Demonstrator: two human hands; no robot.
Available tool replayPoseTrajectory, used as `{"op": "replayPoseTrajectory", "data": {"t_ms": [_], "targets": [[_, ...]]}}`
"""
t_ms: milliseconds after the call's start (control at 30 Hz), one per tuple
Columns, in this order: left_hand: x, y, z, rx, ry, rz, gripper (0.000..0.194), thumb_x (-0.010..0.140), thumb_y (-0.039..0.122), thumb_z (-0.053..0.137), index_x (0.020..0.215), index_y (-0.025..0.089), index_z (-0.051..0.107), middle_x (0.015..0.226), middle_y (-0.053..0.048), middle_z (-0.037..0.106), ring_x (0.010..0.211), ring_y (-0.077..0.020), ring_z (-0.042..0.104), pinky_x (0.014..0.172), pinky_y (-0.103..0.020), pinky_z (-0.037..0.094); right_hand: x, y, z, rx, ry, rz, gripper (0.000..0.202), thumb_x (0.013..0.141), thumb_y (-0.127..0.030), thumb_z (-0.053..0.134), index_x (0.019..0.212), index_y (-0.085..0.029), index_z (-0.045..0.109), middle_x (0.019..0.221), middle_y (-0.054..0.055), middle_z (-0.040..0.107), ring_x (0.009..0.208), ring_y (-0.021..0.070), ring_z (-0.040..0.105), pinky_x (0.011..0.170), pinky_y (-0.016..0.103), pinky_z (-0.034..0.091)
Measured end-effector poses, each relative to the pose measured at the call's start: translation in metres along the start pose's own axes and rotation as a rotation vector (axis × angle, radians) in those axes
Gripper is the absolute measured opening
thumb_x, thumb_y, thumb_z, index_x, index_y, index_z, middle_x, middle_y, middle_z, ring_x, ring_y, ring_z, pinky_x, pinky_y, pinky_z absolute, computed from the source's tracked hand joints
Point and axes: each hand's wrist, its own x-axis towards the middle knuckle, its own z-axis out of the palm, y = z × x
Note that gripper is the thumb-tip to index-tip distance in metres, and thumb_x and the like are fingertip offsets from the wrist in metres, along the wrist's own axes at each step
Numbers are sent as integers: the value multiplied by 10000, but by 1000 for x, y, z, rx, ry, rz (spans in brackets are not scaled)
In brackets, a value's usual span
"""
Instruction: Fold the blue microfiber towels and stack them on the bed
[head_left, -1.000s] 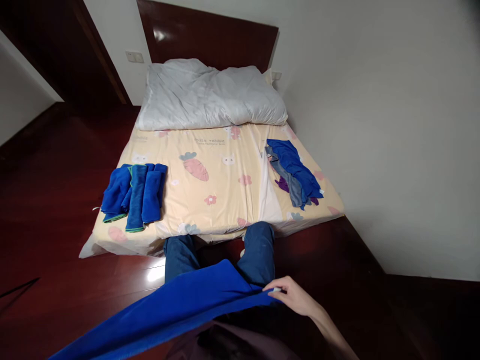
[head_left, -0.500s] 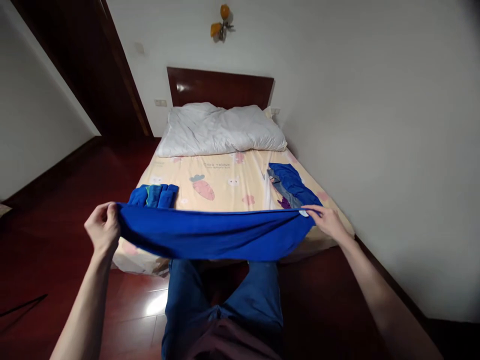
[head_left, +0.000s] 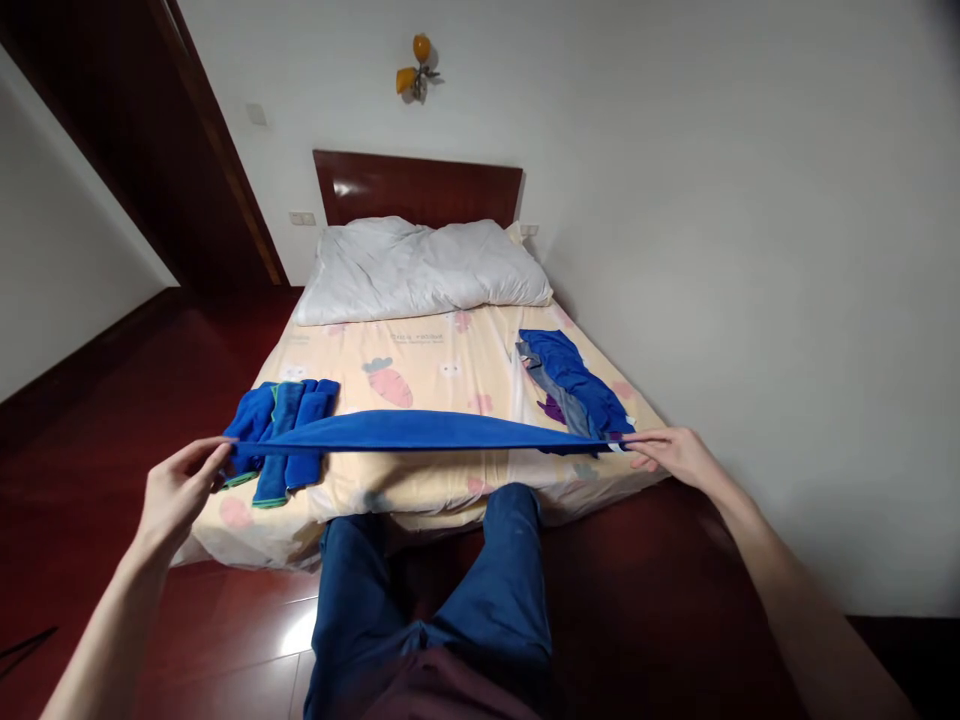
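A blue towel [head_left: 420,431] is stretched taut between my hands, above the near part of the bed. My left hand [head_left: 180,490] pinches one end, close to several rolled blue towels [head_left: 307,440], one with green edging. The other end, with a small white tag, is pinched by my right hand [head_left: 671,452]. Just beyond that hand lies a loose pile of blue cloths [head_left: 581,380] with a grey-blue piece [head_left: 553,385] and a purple piece [head_left: 551,410] beside it. The held towel's far side lifts in a low arch; its near edge is straight.
The bed [head_left: 420,350] has a cream sheet with carrot and cat prints. A folded white quilt [head_left: 427,270] lies against the brown headboard [head_left: 420,187]. A white wall [head_left: 750,250] runs along the right side, and dark red flooring [head_left: 97,500] surrounds the bed.
The towel hung down in front of the bed edge; now it swings away over the bed, nearly level. Both hands have lowered slightly and moved a little apart, and the view has shifted.
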Motion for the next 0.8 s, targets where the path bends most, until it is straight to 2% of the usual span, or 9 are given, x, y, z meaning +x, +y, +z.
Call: {"op": "replayPoseTrajectory", "data": {"t_ms": [67,167,300,400,467,533,600,667,800], "targets": [[-14,-4,-17,-98,-109,-144,315,762,564,710,921,296,760,746,-15,730,595,-213,655,503,-327,556,-11,5,-5,89,-15,52,504,514,-548,897,808,-146,820,799,192,778,708,321,764,581,363,610],[-22,-1,-37,-104,-144,-251,302,719,576,735,889,326,756,751,-10,735,660,-249,682,559,-376,595,-20,4,-18,91,1,74,430,510,-533,905,773,-204,821,810,160,789,744,318,773,709,407,658],[-10,10,-37,-84,-214,-277,349,714,609,717,897,314,755,812,-13,751,776,-274,713,662,-397,633,-11,-2,-29,56,-34,85,425,516,-508,908,803,-207,826,848,160,793,731,302,773,790,411,662],[8,8,-13,-118,-407,-302,407,706,622,747,904,266,750,889,-38,761,876,-272,730,787,-371,633,12,-2,-25,38,-104,143,440,533,-466,901,842,-165,813,875,163,795,805,310,783,793,371,656],[23,3,13,-182,-519,-340,469,658,639,793,872,226,734,865,-60,758,874,-274,738,818,-364,628,37,-1,-18,23,-126,182,385,567,-409,882,834,-146,795,848,158,793,809,307,784,748,343,650],[41,-1,45,-260,-550,-381,537,576,648,842,827,193,708,805,-78,748,825,-275,744,787,-363,632,67,-3,-7,15,-102,187,282,602,-323,853,792,-135,765,801,150,786,747,287,779,687,323,636],[63,1,76,-324,-514,-385,567,529,630,866,805,170,681,763,-85,736,772,-265,741,746,-352,632,100,-9,5,1,-39,155,182,639,-234,818,760,-129,731,746,139,773,682,257,763,654,308,615],[87,8,101,-358,-424,-340,523,561,580,857,803,161,658,740,-73,722,740,-252,735,740,-350,629,129,-17,16,-56,71,94,113,686,-183,779,755,-123,714,694,133,758,668,236,748,663,295,596],[128,28,126,-379,-154,-154,339,754,468,733,862,164,631,825,-66,722,791,-227,734,817,-371,620,173,-30,30,-176,383,-105,162,752,-244,728,850,-119,761,769,146,781,802,252,757,786,319,586]]}}
